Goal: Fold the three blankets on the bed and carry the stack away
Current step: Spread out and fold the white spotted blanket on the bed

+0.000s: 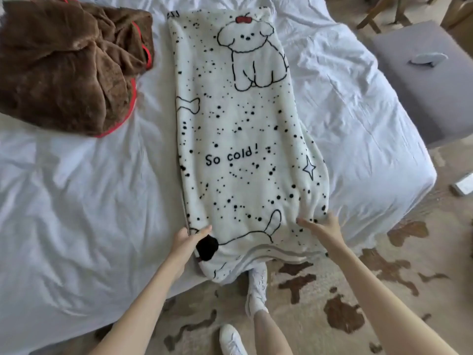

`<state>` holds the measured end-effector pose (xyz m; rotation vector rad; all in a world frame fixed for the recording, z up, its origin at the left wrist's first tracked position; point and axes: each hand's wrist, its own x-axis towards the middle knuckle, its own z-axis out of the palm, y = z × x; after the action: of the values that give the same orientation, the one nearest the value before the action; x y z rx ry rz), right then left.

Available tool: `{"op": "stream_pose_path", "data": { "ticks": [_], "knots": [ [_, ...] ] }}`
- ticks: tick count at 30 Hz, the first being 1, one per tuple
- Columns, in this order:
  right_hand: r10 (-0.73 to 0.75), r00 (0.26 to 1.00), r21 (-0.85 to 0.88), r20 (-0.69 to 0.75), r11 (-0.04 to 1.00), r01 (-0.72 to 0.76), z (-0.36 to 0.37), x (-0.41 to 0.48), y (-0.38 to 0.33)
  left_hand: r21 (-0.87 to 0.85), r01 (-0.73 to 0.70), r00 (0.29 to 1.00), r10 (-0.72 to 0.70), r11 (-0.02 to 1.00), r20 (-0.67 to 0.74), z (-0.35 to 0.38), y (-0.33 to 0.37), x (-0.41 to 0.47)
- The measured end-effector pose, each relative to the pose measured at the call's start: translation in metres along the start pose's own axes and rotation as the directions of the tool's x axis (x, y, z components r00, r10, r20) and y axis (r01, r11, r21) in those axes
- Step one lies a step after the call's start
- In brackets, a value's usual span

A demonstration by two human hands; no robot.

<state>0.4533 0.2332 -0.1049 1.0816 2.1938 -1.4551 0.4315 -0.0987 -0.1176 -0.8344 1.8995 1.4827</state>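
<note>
A white fleece blanket (pixel 240 129) printed with a dog, black dots and "So cold!" lies as a long folded strip across the bed (pixel 76 201), its near end drooping over the bed's edge. My left hand (pixel 188 240) pinches the near left corner of that strip. At the near right corner, my right hand (pixel 323 225) grips the fleece with its fingers dug in. A brown plush blanket (pixel 69 65) with red trim lies crumpled in a heap at the far left of the bed. I see no third blanket.
A grey upholstered bench (pixel 422 80) stands beyond the bed's right side, with a pale object (pixel 428 58) on it. Wooden chair legs (pixel 378 14) show at the top right. A cowhide-pattern rug (pixel 345 290) covers the floor under my white shoes (pixel 256 290). A small white item (pixel 463 187) lies on the floor at right.
</note>
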Motion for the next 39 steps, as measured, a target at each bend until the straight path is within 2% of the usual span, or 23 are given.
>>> {"op": "stream_pose_path", "data": {
  "ticks": [3,6,8,9,11,13,15,17,19,20,22,25,28,30,33,36,39],
  "knots": [
    [0.004,0.993,0.1,0.114,0.995,-0.015,-0.003,-0.017,0.018,0.027,0.004,1.0,-0.005,1.0,0.018,0.004,-0.035,-0.014],
    [0.07,0.978,0.209,0.198,0.972,-0.112,-0.019,-0.025,0.028,-0.162,-0.064,0.998,0.065,0.985,0.005,0.001,-0.043,-0.033],
    [0.083,0.977,0.285,0.195,0.949,-0.137,-0.031,-0.026,0.034,-0.282,-0.086,0.996,0.083,0.955,-0.022,0.002,-0.049,-0.038],
    [0.072,0.982,0.27,0.176,0.956,-0.118,-0.033,-0.026,0.038,-0.282,-0.094,0.995,0.085,0.955,-0.045,0.003,-0.054,-0.04],
    [0.003,0.989,0.121,0.147,0.992,-0.021,-0.03,-0.026,0.047,-0.13,-0.132,0.986,0.117,0.983,-0.117,0.009,-0.067,-0.043],
    [-0.077,0.991,-0.114,0.107,0.989,0.089,-0.019,-0.022,0.059,-0.004,-0.189,0.955,0.183,0.982,-0.232,0.016,-0.082,-0.045],
    [-0.144,0.987,-0.349,0.065,0.924,0.158,-0.006,-0.018,0.069,0.097,-0.308,0.866,0.321,0.946,-0.383,0.024,-0.089,-0.049],
    [-0.189,0.981,-0.408,0.029,0.894,0.184,0.005,-0.019,0.074,0.219,-0.357,0.748,0.419,0.908,-0.515,0.032,-0.09,-0.052],
    [-0.22,0.975,-0.408,-0.008,0.891,0.198,0.014,-0.024,0.078,0.218,-0.367,0.688,0.422,0.904,-0.591,0.039,-0.088,-0.055],
    [-0.238,0.971,-0.402,-0.04,0.893,0.202,0.018,-0.026,0.079,0.182,-0.375,0.694,0.405,0.909,-0.595,0.042,-0.087,-0.056],
    [-0.286,0.95,-0.395,-0.127,0.893,0.216,0.025,-0.032,0.081,0.122,-0.351,0.76,0.358,0.928,-0.542,0.045,-0.087,-0.054],
    [-0.373,0.895,-0.389,-0.244,0.883,0.261,0.032,-0.041,0.084,0.116,-0.272,0.862,0.296,0.955,-0.411,0.047,-0.087,-0.049],
    [-0.361,0.895,-0.3,-0.263,0.912,0.28,0.033,-0.045,0.088,0.055,-0.291,0.923,0.296,0.955,-0.246,0.044,-0.088,-0.049],
    [-0.323,0.911,-0.232,-0.255,0.935,0.267,0.028,-0.045,0.091,0.067,-0.362,0.898,0.367,0.93,-0.241,0.039,-0.093,-0.055],
    [-0.288,0.927,-0.205,-0.24,0.948,0.241,0.018,-0.039,0.094,0.154,-0.418,0.825,0.445,0.895,-0.349,0.031,-0.104,-0.058],
    [-0.218,0.961,-0.117,-0.17,0.973,0.2,0.011,-0.028,0.094,0.161,-0.33,0.85,0.367,0.93,-0.379,0.026,-0.111,-0.05],
    [-0.153,0.984,-0.07,-0.092,0.987,0.147,0.011,-0.017,0.094,0.091,-0.274,0.869,0.286,0.958,-0.404,0.027,-0.107,-0.04]
  ]
}}
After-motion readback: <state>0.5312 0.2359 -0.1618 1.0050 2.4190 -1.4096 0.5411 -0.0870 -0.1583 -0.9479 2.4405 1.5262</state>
